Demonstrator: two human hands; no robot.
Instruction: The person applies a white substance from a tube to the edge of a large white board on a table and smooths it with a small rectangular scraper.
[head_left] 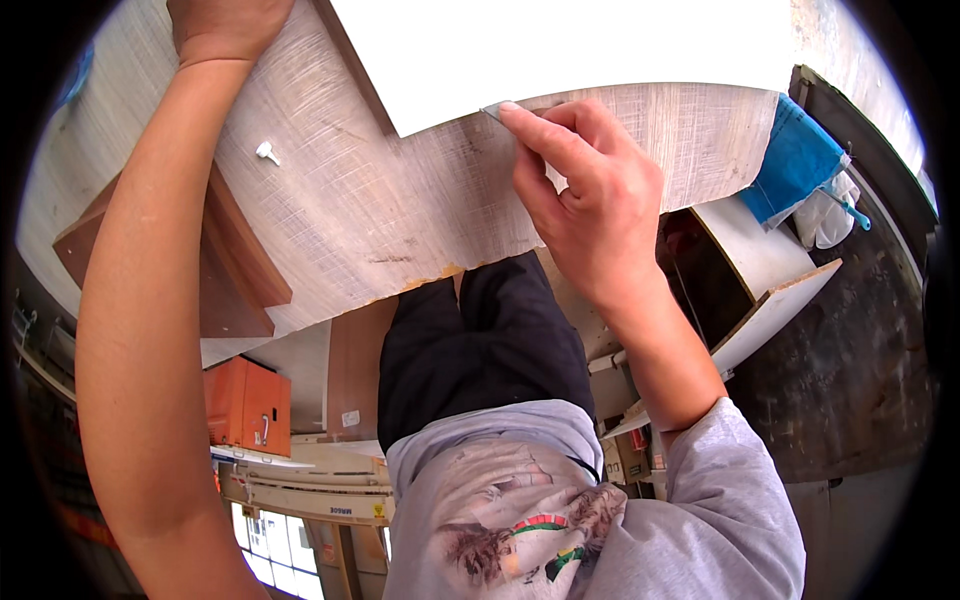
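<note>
A white panel (580, 55) with a brown edge lies on the wood-grain worktop (330, 215). My right hand (600, 190) is at the panel's near edge, thumb and fingers pinched on a small, thin grey blade (492, 112) that touches that edge; most of the blade is hidden by the fingertips. My left hand (228, 30) is at the top of the picture, left of the panel. Its fingers lie outside the view, so their grip cannot be seen. Between my left forearm and the panel lies a small white plastic fitting (267, 152).
Brown boards (240, 255) lie under my left forearm. The worktop's near edge is chipped. At the right are a blue bag (795, 160), a white plastic bag (830, 212) and an open cabinet with a pale board (775, 310). An orange cabinet (250, 405) stands below at the left.
</note>
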